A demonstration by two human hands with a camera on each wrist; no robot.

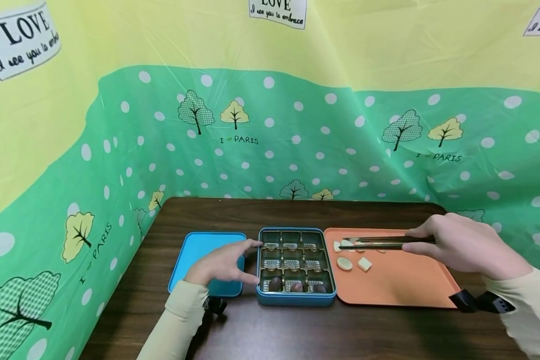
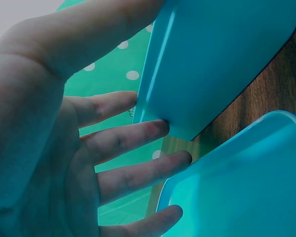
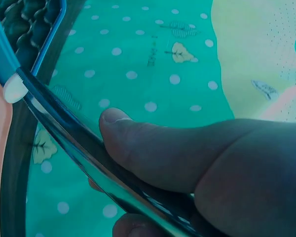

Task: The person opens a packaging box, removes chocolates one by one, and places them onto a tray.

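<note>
A blue tin [image 1: 297,299] holds a shiny divided insert. Its front row has three dark, rounded pieces that look like chocolates [image 1: 275,284]; one is reddish. My left hand [image 1: 222,263] touches the tin's left side, thumb and fingers spread and extended. In my right hand [image 1: 461,244] I grip metal tongs [image 1: 378,246], their tips pointing left over an orange tray [image 1: 396,287]. A small white piece [image 3: 15,89] sits between the tong tips in the right wrist view. Below the tongs lie a pale oval piece [image 1: 344,264] and a whitish square piece [image 1: 364,264].
A blue lid [image 1: 189,255] lies left of the tin, partly beneath my left hand. The dark wooden table [image 1: 270,332] ends at a patterned green and yellow cloth [image 1: 270,165] behind it. Other pale pieces on the tray are partly covered by the tongs.
</note>
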